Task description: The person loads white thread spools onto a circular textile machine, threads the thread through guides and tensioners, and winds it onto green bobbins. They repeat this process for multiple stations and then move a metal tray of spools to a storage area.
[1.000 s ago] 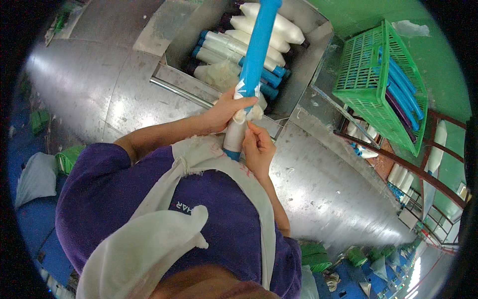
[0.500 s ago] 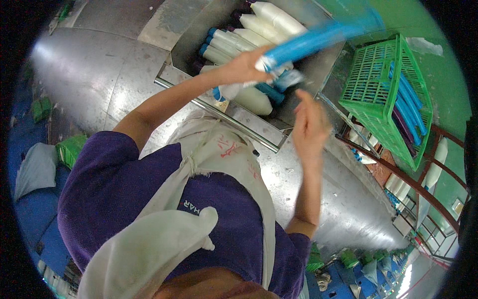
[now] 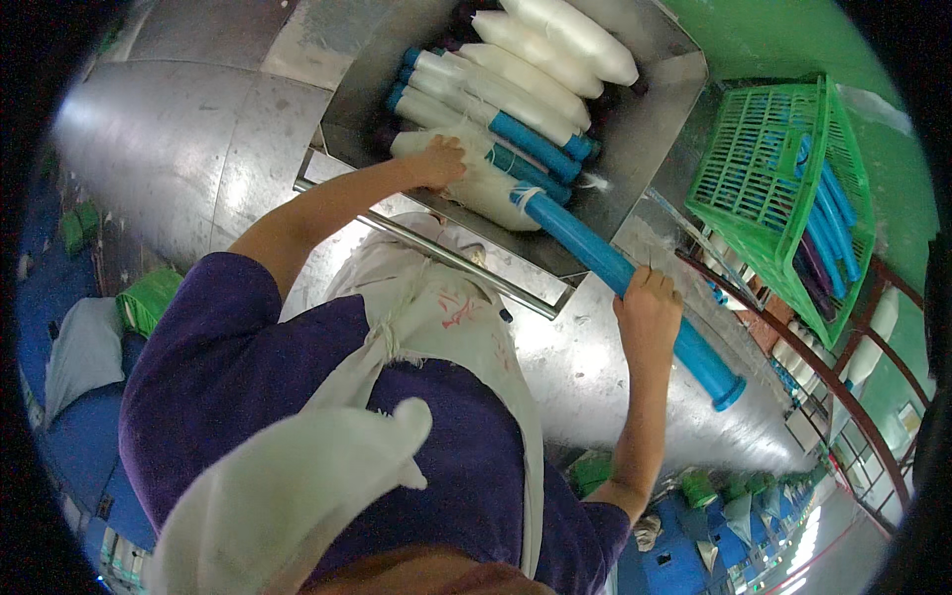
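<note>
My right hand (image 3: pixel 650 297) is wrapped round a long blue bobbin tube (image 3: pixel 585 243), which slants across the right front corner of the metal bin (image 3: pixel 674 99). A little white thread (image 3: pixel 524 196) sits on the tube's upper end; its flanged lower end hangs beyond my hand. My left hand (image 3: pixel 439 164) is closed at the bin's near side, over a fat white yarn bobbin (image 3: pixel 486 188). Whatever its curled fingers grip is hidden. Behind it lie several slimmer white bobbins with blue ends (image 3: pixel 456 84) and plump full white ones (image 3: pixel 570 40).
A steel handle bar (image 3: pixel 436 248) runs along the bin's near side, close to my apron. To the right, a green plastic basket (image 3: pixel 759 169) holds blue and purple tubes. Below it is a reddish-brown metal frame (image 3: pixel 843 387). Shiny metal panels (image 3: pixel 178 149) lie to the left.
The blue tube has swung from upper right to lower right, passing from my left hand to my right, which was empty. My left hand has moved back to the bobbins on the left.
</note>
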The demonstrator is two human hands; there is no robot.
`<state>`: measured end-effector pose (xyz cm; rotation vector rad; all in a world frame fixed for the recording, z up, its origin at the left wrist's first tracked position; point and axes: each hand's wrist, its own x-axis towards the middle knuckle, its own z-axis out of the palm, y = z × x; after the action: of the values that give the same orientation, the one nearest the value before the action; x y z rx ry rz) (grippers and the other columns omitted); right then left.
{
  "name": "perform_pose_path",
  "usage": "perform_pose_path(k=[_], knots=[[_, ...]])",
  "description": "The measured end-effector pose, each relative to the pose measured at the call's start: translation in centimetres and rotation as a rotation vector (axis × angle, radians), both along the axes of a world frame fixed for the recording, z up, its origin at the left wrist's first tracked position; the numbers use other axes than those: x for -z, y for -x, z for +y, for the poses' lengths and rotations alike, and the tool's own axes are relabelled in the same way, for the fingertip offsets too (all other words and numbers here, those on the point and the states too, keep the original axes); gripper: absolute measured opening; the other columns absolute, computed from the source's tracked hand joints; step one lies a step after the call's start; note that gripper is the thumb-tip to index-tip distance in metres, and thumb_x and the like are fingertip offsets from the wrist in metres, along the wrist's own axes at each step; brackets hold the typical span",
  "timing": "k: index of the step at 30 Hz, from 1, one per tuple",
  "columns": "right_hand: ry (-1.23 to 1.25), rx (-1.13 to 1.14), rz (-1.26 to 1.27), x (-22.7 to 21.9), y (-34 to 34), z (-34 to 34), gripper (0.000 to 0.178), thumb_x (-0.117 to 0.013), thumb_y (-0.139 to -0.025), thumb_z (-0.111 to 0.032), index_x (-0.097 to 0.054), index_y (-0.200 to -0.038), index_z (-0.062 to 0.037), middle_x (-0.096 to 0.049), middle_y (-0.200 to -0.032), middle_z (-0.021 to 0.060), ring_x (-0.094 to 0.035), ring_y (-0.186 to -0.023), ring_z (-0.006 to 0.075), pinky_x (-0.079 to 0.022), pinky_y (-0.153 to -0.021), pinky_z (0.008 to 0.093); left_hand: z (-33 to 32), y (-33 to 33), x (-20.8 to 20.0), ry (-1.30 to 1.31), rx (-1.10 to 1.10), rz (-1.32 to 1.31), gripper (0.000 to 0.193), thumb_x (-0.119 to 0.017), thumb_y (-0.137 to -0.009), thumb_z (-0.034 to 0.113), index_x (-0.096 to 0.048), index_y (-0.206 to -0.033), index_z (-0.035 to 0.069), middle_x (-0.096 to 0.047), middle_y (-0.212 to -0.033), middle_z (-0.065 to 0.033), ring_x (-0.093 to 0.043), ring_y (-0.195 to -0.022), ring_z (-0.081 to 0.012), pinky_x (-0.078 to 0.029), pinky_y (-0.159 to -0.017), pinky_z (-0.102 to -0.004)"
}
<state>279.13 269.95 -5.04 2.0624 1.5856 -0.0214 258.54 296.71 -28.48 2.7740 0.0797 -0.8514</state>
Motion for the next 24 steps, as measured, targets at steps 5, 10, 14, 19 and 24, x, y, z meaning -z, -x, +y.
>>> perform_pose_path(k=[5,10,14,19,24], knots=[[-0.149,0.343,0.193,1.8,2.6,-0.8,0.044,-0.077,-0.07,-0.028,-0.053,-0.096,-0.0013,-0.057,-0.083,0.0124,-0.06,-0.076,0.0279,-0.052,-0.064,0.0371,-0.6,-2.0,-3.3,1.372,-1.274,-0.094,0.075,-0.074,-0.078,0.039,-0.038,-0.135,0.007,-0.055,-0.117,-0.0123,-0.051,-0.112,-0.0334,-0.046,-0.087,-0.0514],[-0.146,0.773,1.132,4.8,7.0,0.9,0.048,-0.075,-0.073,-0.031,-0.056,-0.098,0.0043,-0.062,-0.08,0.0215,-0.064,-0.07,0.0281,-0.051,-0.062,0.0382,-1.1,-7.4,-8.9,1.757,-1.78,-0.556,0.082,-0.079,-0.074,0.02,-0.028,-0.137,0.007,-0.054,-0.112,-0.0152,-0.058,-0.097,-0.0268,-0.053,-0.076,-0.0439],[-0.156,1.357,1.928,5.9,8.0,1.3,0.045,-0.074,-0.072,-0.027,-0.054,-0.095,0.0068,-0.061,-0.077,0.0187,-0.062,-0.063,0.0238,-0.049,-0.059,0.0374,-0.3,-8.7,-10.3,1.785,-1.756,-0.683,0.084,-0.077,-0.073,0.012,-0.024,-0.138,0.008,-0.054,-0.108,-0.0184,-0.061,-0.087,-0.0262,-0.055,-0.069,-0.0437],[-0.284,0.738,1.086,6.7,7.1,1.7,0.046,-0.075,-0.07,-0.025,-0.056,-0.102,0.0011,-0.062,-0.078,0.0112,-0.06,-0.061,0.0189,-0.05,-0.052,0.0341,0.3,-8.5,-10.9,1.622,-1.843,-0.59,0.089,-0.077,-0.073,0.01,-0.018,-0.141,0.008,-0.054,-0.105,-0.0179,-0.061,-0.086,-0.0266,-0.056,-0.068,-0.0437],[-0.097,1.331,2.017,6.5,6.6,1.7,0.051,-0.073,-0.072,-0.03,-0.055,-0.105,0.0042,-0.063,-0.079,0.0116,-0.063,-0.065,0.0231,-0.05,-0.057,0.0359,0.4,-8.7,-11.4,1.849,-1.839,-0.613,0.087,-0.076,-0.075,0.011,-0.019,-0.14,0.01,-0.055,-0.103,-0.0161,-0.062,-0.085,-0.0258,-0.057,-0.069,-0.0439]])
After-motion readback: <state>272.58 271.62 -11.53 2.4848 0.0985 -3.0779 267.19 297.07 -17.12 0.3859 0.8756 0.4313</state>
